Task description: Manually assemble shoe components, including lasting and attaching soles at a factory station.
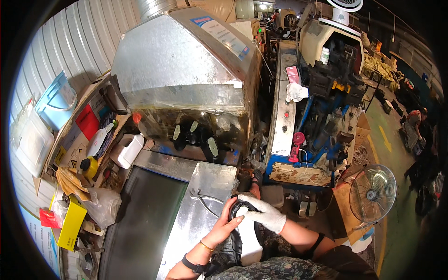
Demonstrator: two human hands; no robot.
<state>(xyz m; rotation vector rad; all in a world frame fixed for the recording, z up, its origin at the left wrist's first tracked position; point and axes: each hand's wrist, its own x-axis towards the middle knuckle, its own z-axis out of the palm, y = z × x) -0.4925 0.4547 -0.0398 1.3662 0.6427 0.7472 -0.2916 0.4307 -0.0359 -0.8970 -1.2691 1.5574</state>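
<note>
At the lower middle, in front of my body, I hold a black shoe (236,242) with a long white part (249,240) along it. My left hand (227,224) is bare and closes round the shoe's black upper end from the left. My right hand (266,214), in a white glove, grips the same end from the right. Pincers (206,198) with spread handles rest on the metal tabletop (186,231), close to my left hand. Inside the mouth of a metal-hooded machine (177,60) stand several dark shoes (208,150) with pale green soles.
A dark conveyor belt (144,214) runs out of the machine. Left of it, a cluttered shelf holds a yellow box (71,223), a white jug (127,150) and a blue bucket (58,100). A fan (372,190) and a machine bench (284,126) stand at the right; a person (414,123) is farther back.
</note>
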